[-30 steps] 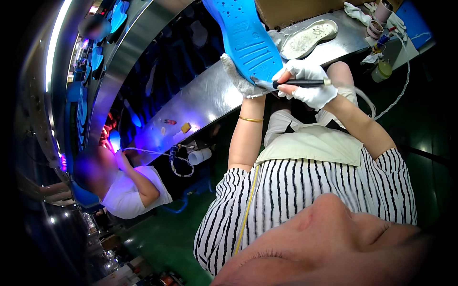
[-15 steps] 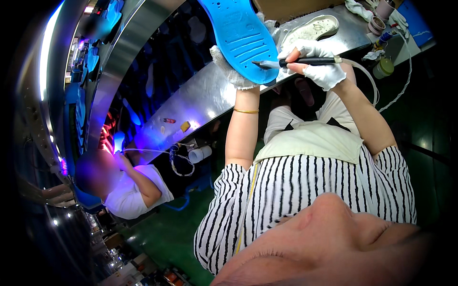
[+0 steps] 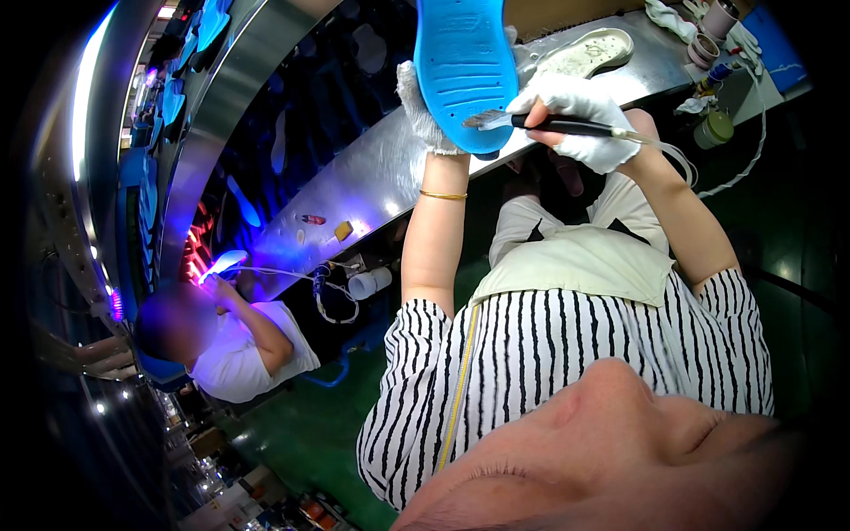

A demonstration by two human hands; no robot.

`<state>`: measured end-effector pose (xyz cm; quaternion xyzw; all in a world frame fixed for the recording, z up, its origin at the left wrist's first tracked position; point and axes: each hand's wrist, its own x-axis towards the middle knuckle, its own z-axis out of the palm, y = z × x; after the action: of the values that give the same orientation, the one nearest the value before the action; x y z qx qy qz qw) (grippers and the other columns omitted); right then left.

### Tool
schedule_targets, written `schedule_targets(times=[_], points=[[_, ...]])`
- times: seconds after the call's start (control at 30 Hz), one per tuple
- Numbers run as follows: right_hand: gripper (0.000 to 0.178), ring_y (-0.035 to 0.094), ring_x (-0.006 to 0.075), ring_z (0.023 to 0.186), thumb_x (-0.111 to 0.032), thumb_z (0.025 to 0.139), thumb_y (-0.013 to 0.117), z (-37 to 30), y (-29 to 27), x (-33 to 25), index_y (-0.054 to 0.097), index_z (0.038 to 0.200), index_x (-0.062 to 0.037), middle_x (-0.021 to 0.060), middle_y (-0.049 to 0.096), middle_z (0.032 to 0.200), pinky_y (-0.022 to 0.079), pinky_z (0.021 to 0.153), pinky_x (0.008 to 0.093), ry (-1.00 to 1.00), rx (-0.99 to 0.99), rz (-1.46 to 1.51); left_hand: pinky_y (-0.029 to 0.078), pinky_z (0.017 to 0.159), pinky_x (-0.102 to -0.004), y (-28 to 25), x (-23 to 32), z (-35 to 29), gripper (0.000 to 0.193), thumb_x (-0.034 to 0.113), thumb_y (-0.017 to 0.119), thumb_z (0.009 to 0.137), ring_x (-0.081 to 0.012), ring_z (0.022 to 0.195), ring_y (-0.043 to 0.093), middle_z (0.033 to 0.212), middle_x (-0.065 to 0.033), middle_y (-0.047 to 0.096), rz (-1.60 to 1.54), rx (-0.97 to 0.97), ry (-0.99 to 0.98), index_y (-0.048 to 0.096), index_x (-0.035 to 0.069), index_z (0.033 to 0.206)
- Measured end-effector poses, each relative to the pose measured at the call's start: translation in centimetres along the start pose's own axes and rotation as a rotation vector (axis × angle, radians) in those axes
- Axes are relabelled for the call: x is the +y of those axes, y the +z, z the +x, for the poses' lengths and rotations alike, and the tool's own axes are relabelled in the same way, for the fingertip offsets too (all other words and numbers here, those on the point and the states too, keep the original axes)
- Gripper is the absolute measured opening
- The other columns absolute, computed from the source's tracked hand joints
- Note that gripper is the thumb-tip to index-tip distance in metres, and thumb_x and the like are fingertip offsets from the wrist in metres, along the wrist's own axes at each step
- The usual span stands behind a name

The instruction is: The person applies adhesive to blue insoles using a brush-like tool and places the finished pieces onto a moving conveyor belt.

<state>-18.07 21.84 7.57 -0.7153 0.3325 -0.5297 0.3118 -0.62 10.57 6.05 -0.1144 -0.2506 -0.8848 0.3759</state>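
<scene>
Gloved in grey, my left hand (image 3: 426, 115) grips a blue shoe sole (image 3: 467, 66) from its left edge and from beneath. Slots and small holes mark the sole's upper face, and its lower end points toward me. A white glove with bare fingertips covers my right hand (image 3: 584, 124), whose fingers close round the black handle of a brush (image 3: 558, 125). The brush's pale bristles touch the sole near its lower end. A thin tube runs from the handle's rear. Just beyond my right hand, a white shoe sole (image 3: 589, 53) lies on the metal bench.
A metal bench (image 3: 372, 168) runs across in front of me, with a yellow block (image 3: 343, 231) on it. Blue soles fill a dark curved machine (image 3: 292, 115) behind it. At the left a co-worker (image 3: 248, 341) handles another sole. Tape rolls (image 3: 702, 50) stand at the far right.
The blue sole has turned more upright, and my left forearm has shifted left. My right hand and the brush have moved slightly left and down. The co-worker's sole has tilted.
</scene>
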Motion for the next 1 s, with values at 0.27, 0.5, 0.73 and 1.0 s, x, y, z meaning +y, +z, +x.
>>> schedule_targets(times=[0.27, 0.5, 0.73, 1.0], points=[[0.014, 0.063, 0.0189, 0.088, 0.003, 0.071, 0.071, 0.8, -0.2, 0.9, 0.063, 0.081, -0.0026, 0.0088, 0.066, 0.090, 0.050, 0.080, 0.0309, 0.194, -0.204, 0.071, 0.054, 0.087, -0.0483, -1.8, 1.7, 0.8, 0.061, 0.050, 0.053, 0.090, -0.0352, 0.099, 0.064, 0.118, -0.0214, 0.062, 0.305, 0.467, -0.155, 0.055, 0.000, 0.125], [0.017, 0.063, 0.0165, 0.084, 0.009, 0.068, 0.069, 1.9, -1.9, 1.0, 0.063, 0.081, 0.0007, 0.0085, 0.067, 0.090, 0.053, 0.075, 0.0297, 0.314, -0.171, 0.278, 0.057, 0.075, -0.0415, -0.6, 0.9, 1.3, 0.049, 0.045, 0.063, 0.086, -0.0274, 0.082, 0.066, 0.100, -0.0180, 0.067, 0.541, 0.623, -0.301, 0.063, 0.001, 0.111], [0.018, 0.064, 0.0198, 0.083, 0.007, 0.064, 0.071, 1.8, -2.6, 1.2, 0.065, 0.078, -0.0039, 0.0069, 0.068, 0.086, 0.052, 0.075, 0.0315, 0.307, -0.356, -0.085, 0.057, 0.071, -0.0378, 1.5, 0.9, 1.3, 0.039, 0.039, 0.069, 0.084, -0.0233, 0.079, 0.066, 0.092, -0.0144, 0.068, 0.678, 0.582, -0.386, 0.066, 0.006, 0.104], [0.018, 0.064, 0.0190, 0.083, 0.010, 0.063, 0.067, 1.6, -4.7, 0.6, 0.063, 0.076, -0.0014, 0.0091, 0.067, 0.085, 0.053, 0.072, 0.0301, 0.230, -0.313, -0.050, 0.056, 0.069, -0.0374, 2.4, 0.8, 1.6, 0.038, 0.041, 0.070, 0.083, -0.0255, 0.076, 0.066, 0.092, -0.0154, 0.068, 0.758, 0.633, -0.469, 0.069, 0.006, 0.100]])
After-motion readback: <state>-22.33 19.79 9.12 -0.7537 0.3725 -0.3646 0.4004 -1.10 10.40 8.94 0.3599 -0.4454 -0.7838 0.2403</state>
